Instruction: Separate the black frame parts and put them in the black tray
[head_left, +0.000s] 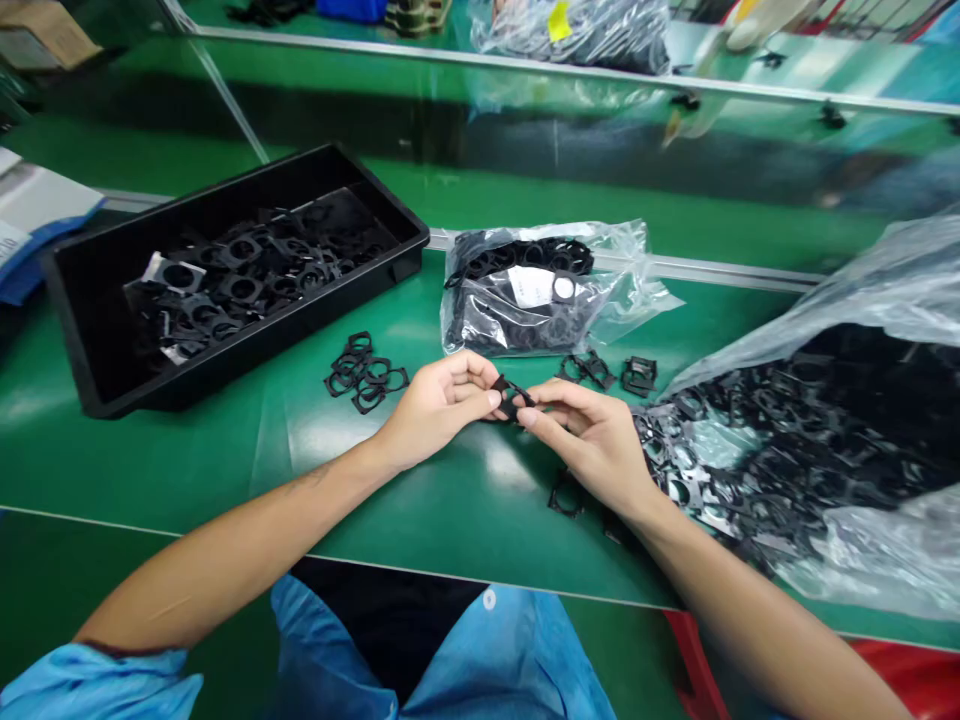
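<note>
Between my two hands, above the middle of the green table, is a small black plastic frame with a round opening (513, 408). My left hand (450, 400) pinches its left side between thumb and fingers. The right side is gripped by my right hand (589, 435), thumb and forefinger closed on it. Fingers cover part of the piece, so I cannot tell whether it is one part or two. A loose pile of thin black rings (367, 372) lies left of my left hand. Beyond my right hand lie a few black parts (589, 368), and one ring-shaped part (566, 494) rests below it.
A black tray (255, 370) of similar parts stands at the left back. A clear plastic bag (525, 310) of black rings lies behind my hands. To the right, a large open bag (862, 290) spills many black frames. A glass panel (555, 150) runs behind the table.
</note>
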